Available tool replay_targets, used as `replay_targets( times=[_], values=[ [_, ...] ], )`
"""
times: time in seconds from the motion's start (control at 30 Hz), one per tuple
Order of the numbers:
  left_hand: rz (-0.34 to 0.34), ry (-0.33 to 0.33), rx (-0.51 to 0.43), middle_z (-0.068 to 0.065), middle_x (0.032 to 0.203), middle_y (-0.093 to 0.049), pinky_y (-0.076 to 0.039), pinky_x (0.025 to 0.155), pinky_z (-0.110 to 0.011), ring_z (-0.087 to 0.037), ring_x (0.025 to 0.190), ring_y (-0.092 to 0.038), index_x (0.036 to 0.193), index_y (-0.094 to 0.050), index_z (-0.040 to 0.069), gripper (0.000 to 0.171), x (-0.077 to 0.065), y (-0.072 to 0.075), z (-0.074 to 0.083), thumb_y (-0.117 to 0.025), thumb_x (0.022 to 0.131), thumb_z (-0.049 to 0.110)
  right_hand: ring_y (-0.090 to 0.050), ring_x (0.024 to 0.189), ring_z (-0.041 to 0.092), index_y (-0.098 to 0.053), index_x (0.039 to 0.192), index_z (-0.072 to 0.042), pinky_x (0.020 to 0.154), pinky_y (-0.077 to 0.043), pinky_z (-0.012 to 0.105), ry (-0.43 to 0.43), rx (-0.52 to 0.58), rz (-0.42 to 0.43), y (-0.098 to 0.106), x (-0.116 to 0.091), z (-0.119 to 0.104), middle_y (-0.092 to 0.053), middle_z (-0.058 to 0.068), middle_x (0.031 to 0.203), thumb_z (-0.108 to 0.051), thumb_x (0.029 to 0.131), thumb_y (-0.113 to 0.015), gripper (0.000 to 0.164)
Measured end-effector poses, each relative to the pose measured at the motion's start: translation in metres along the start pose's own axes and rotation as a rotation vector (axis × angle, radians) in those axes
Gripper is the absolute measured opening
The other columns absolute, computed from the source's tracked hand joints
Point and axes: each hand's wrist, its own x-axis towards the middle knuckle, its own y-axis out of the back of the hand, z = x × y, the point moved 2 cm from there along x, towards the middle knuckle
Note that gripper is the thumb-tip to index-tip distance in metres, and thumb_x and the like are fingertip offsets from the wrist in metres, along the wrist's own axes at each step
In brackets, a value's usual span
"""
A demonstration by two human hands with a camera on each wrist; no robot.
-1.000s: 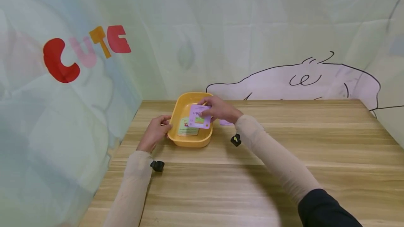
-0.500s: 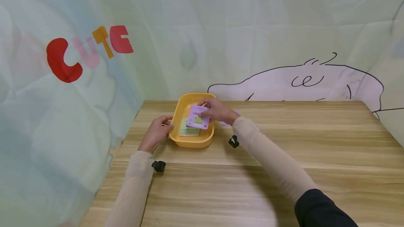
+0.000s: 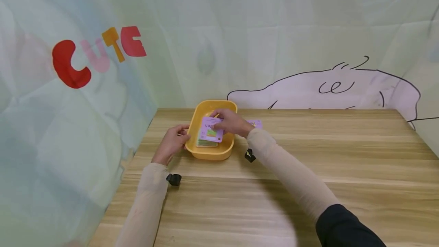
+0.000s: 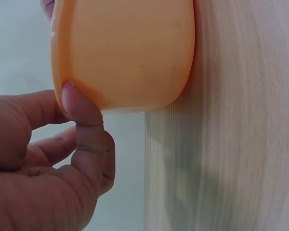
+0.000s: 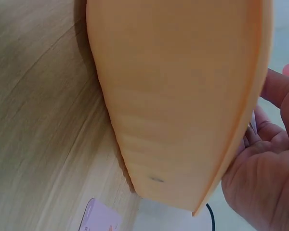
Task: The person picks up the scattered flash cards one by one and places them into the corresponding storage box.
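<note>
A yellow plastic tray [image 3: 210, 155] stands at the back left of the wooden table. My left hand [image 3: 170, 144] pinches its left rim between thumb and fingers; the left wrist view shows the thumb [image 4: 79, 103] against the outer wall. Over the tray's inside, my right hand [image 3: 233, 122] holds a purple picture card [image 3: 210, 135] by its right side. That card overlaps a light green card [image 3: 207, 144] lying in the tray, of which only the lower edge shows. In the right wrist view the tray wall [image 5: 173, 106] hides most of the held card.
Another purple card [image 3: 255, 124] lies on the table [image 3: 308, 144] just right of the tray, partly behind my right wrist. Small black cameras [image 3: 174, 179] sit on both wrists. A printed curtain [image 3: 192, 41] hangs along the back and left table edges.
My right hand has shifted slightly left and toward me with the purple card, which now covers more of the green card. More of the table's purple card shows. The left hand keeps its grip.
</note>
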Motion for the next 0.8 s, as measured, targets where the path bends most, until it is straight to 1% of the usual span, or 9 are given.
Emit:
replay_targets(
  times=[0.17,0.3,0.43,0.57,0.67,0.8],
  values=[
    [0.002,-0.001,-0.009,-0.014,0.113,-0.049,-0.056,0.068,-0.033,-0.025,0.088,-0.053,0.145,-0.051,0.001,0.043,-0.001,0.0,0.001,-0.054,0.102,0.005,-0.063,0.094,0.019,-0.064,0.121,-0.008,0.076,-0.057,0.027,0.018,-0.074,0.013,-0.001,0.003,-0.001,-0.065,0.009,0.111,-0.008,0.093,-0.073,0.029],
    [-0.002,0.006,-0.022,-0.014,0.112,-0.048,-0.056,0.068,-0.033,-0.025,0.087,-0.054,0.146,-0.051,0.001,0.043,-0.001,-0.001,0.0,-0.053,0.103,0.006,-0.063,0.095,0.019,-0.065,0.12,-0.01,0.077,-0.056,0.027,0.033,-0.091,0.021,-0.002,0.005,0.001,-0.065,0.008,0.111,-0.01,0.093,-0.074,0.029],
    [-0.009,0.009,-0.028,-0.014,0.113,-0.048,-0.057,0.07,-0.035,-0.025,0.088,-0.054,0.147,-0.05,0.002,0.044,-0.002,-0.002,-0.001,-0.053,0.103,0.005,-0.061,0.098,0.019,-0.065,0.12,-0.009,0.081,-0.053,0.027,0.043,-0.099,0.029,-0.003,0.008,0.002,-0.065,0.007,0.112,-0.011,0.093,-0.074,0.028],
    [-0.014,0.005,-0.024,-0.014,0.113,-0.048,-0.057,0.071,-0.036,-0.026,0.09,-0.054,0.147,-0.05,0.002,0.045,-0.002,-0.002,-0.001,-0.052,0.103,0.004,-0.061,0.101,0.019,-0.065,0.121,-0.01,0.085,-0.053,0.027,0.032,-0.109,0.024,-0.005,0.01,0.003,-0.065,0.007,0.113,-0.013,0.093,-0.074,0.029],
    [-0.014,-0.001,-0.021,-0.014,0.113,-0.048,-0.057,0.071,-0.037,-0.026,0.09,-0.053,0.147,-0.049,0.001,0.045,-0.001,-0.002,-0.001,-0.053,0.102,0.004,-0.061,0.101,0.02,-0.065,0.121,-0.01,0.086,-0.053,0.029,0.023,-0.13,0.02,-0.005,0.011,0.003,-0.065,0.006,0.114,-0.014,0.094,-0.074,0.029],
    [-0.013,0.002,-0.018,-0.014,0.113,-0.048,-0.057,0.071,-0.037,-0.026,0.09,-0.053,0.148,-0.049,0.002,0.045,-0.002,0.0,0.0,-0.053,0.103,0.004,-0.06,0.104,0.02,-0.064,0.123,-0.01,0.09,-0.052,0.031,0.021,-0.161,0.02,-0.005,0.013,0.004,-0.064,0.005,0.117,-0.016,0.095,-0.073,0.03]
  ],
)
